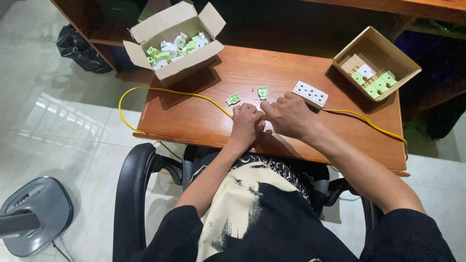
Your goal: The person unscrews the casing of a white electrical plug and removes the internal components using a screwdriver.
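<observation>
My left hand (246, 123) and my right hand (287, 114) rest together on the wooden table (204, 116), fingers curled and touching at the tips. Whatever small thing sits between the fingertips is hidden. Just beyond the hands lie two small green plastic parts, one (233, 99) to the left and one (262, 92) straight ahead. A white multi-socket plate (310, 93) lies by my right hand's knuckles, with a yellow cable (369, 123) running off to the right.
An open cardboard box (175, 41) of green and white plastic parts stands at the back left. A shallower box (376, 63) with several green parts stands at the back right. The yellow cable (145, 92) loops off the table's left edge. A black chair arm (133, 194) and fan base (34, 213) are below left.
</observation>
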